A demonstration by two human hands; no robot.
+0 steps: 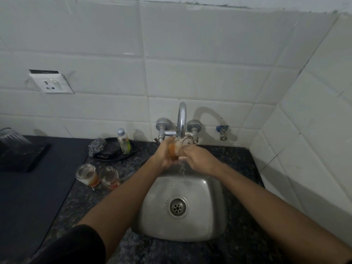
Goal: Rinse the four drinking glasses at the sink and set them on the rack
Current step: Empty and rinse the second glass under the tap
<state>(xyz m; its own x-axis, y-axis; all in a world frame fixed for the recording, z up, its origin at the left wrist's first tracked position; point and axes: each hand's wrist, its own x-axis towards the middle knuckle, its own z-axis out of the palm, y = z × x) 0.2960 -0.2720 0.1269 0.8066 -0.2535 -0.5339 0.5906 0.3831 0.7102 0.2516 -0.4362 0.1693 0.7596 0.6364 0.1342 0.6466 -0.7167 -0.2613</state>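
Note:
Under the chrome tap [181, 121] I hold a drinking glass [176, 150] with orange residue, tilted on its side above the steel sink [207, 189]. My left hand [165, 153] wraps its base side and my right hand [198, 158] grips its mouth side. Water runs off the glass into the basin. Two more dirty glasses [87, 175] [110, 177] stand upright on the speckled counter, left of the sink. One clear glass [11, 139] sits upside down on the dark rack [28, 159] at the far left.
A black plate [114, 156] behind the dirty glasses carries a steel scrubber [97, 146], a dark sponge and a small bottle [123, 141]. A wall socket [51, 83] is at the upper left. Tiled walls close in the back and right. A dark mat [28, 197] covers the left counter.

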